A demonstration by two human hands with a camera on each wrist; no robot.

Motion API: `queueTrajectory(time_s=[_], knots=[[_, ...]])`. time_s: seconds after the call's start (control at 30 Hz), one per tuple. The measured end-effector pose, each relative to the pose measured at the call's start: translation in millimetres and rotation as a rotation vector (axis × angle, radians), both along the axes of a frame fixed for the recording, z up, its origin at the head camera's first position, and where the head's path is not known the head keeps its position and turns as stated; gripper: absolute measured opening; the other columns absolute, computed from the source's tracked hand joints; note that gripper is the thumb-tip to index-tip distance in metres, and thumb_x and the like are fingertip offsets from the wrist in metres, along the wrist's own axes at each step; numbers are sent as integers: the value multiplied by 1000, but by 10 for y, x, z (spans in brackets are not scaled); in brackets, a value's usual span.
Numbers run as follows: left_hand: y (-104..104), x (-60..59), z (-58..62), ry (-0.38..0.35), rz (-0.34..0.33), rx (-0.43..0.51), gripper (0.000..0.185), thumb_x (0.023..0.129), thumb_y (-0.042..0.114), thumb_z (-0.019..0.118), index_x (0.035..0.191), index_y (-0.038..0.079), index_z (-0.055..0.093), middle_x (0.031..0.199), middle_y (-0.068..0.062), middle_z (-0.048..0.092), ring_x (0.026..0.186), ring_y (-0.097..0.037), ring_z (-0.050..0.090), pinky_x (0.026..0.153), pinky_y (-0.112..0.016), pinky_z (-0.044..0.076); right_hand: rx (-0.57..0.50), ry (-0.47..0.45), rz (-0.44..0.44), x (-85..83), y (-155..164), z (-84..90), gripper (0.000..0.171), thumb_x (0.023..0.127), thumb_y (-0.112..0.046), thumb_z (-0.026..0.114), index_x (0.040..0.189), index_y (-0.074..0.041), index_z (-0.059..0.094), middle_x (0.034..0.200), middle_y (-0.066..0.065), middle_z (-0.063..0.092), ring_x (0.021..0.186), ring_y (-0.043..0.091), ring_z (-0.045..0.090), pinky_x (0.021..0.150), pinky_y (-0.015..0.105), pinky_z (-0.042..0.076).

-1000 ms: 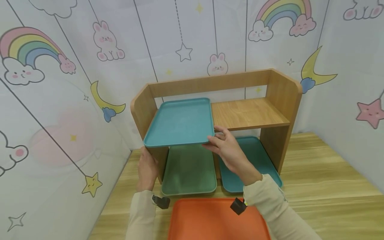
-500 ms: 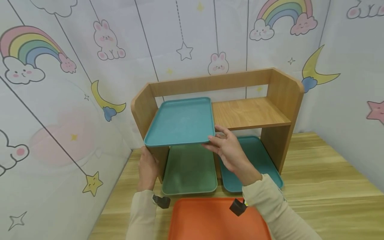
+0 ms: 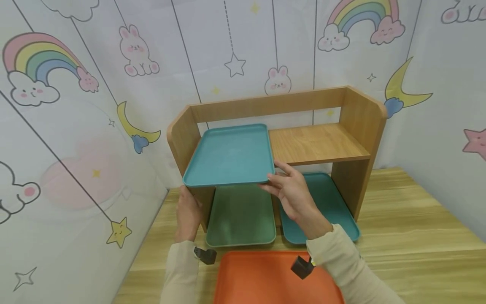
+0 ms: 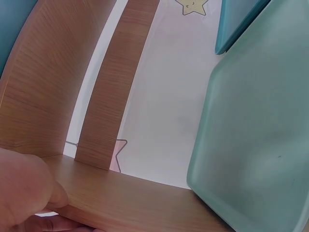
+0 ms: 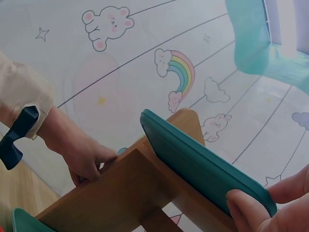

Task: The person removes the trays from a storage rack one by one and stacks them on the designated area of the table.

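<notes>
Teal tray [image 3: 231, 156] up on the left part of the upper board [image 3: 319, 141] of a wooden desktop shelf [image 3: 265, 106], with front edge reaching out beyond the board. At the front right corner of this tray, a pinch by the right hand [image 3: 294, 192], thumb and fingers about the rim. By the left hand [image 3: 187, 215], a grip on the front edge of the left side panel [image 3: 180, 139], just under the near left corner of the tray.

Below, two compartments: in the left one, a sage green tray [image 3: 242, 217]; in the right one, a second teal tray [image 3: 324, 198]. Both lying flat and sticking out at the front. Nearer, on the wood-patterned table [image 3: 414, 219], an orange tray [image 3: 258, 278].

Hidden: rear part of the green tray, under the upper one; left portion of the second teal tray, behind right hand and wrist; much of the middle divider [image 3: 276, 209]. Cut off: near end of the orange tray, also partly behind a black wrist camera [image 3: 302, 267]; in the left wrist view, some fingers of the left hand. Hard to judge: contact between upper tray's underside and board.
</notes>
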State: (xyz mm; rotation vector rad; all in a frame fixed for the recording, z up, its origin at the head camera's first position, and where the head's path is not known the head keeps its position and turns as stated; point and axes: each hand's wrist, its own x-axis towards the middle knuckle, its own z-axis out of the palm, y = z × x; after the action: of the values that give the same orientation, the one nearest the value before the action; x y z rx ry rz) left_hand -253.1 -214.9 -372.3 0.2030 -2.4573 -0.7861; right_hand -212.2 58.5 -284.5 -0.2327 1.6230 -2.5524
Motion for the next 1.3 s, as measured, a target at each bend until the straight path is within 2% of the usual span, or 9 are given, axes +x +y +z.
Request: queueTrajectory(time_s=[0.1, 0.2, 0.3, 0.47, 0.67, 0.93, 1.13, 1.3], knots=[[11, -7, -10, 8, 4, -1, 31, 94, 0, 41, 123, -8, 39, 108, -33, 56, 99, -51, 58, 79, -60, 46, -18, 3, -9, 17, 16, -18, 60, 97, 3, 46, 151, -10, 24, 148, 17, 20, 72, 6, 53, 95, 41, 49], [24, -21, -20, 28, 14, -1, 30, 93, -1, 42, 122, -9, 40, 107, -33, 57, 97, -51, 59, 78, -60, 47, -42, 11, -8, 37, 31, -30, 59, 96, 3, 46, 150, -10, 26, 129, 14, 36, 72, 7, 55, 93, 40, 50], [35, -32, -33, 51, 24, -3, 29, 92, -2, 43, 120, -9, 40, 105, -33, 58, 96, -50, 59, 78, -60, 47, -60, 18, -2, 53, 49, -42, 58, 96, 4, 46, 150, -10, 28, 114, 12, 45, 75, 9, 59, 93, 40, 50], [56, -32, -44, 98, 24, -12, 26, 89, -4, 44, 115, -10, 41, 98, -34, 58, 92, -52, 60, 75, -61, 47, -71, 15, -10, 84, 94, -58, 57, 96, 3, 47, 149, -11, 31, 100, 7, 51, 75, 11, 61, 91, 40, 51], [50, -32, -42, 105, 13, -25, 22, 91, -2, 43, 112, -10, 42, 91, -34, 57, 87, -52, 61, 71, -61, 48, -61, 11, -18, 137, 160, -77, 57, 95, 3, 49, 148, -10, 33, 82, 1, 50, 69, 10, 58, 90, 40, 52], [29, -13, -36, 80, -25, -11, 23, 96, 6, 49, 110, -9, 40, 93, -33, 56, 84, -51, 61, 69, -59, 48, -40, 26, -14, 248, 279, -82, 56, 95, 0, 50, 148, -8, 32, 82, -2, 56, 74, 9, 62, 87, 36, 54], [28, -4, -9, 1, -37, 49, 29, 99, 15, 39, 118, -7, 35, 110, -36, 54, 92, -51, 60, 75, -59, 49, -46, 48, -3, 346, 365, -78, 57, 95, 2, 50, 148, -7, 31, 81, -4, 60, 78, 10, 64, 86, 34, 54], [27, 20, 0, -15, -35, 71, 30, 97, 14, 41, 118, -7, 35, 114, -37, 54, 96, -52, 59, 78, -60, 48, -41, 65, 5, 403, 419, -75, 58, 95, 1, 50, 149, -5, 29, 103, -1, 67, 91, 13, 68, 84, 33, 55]])
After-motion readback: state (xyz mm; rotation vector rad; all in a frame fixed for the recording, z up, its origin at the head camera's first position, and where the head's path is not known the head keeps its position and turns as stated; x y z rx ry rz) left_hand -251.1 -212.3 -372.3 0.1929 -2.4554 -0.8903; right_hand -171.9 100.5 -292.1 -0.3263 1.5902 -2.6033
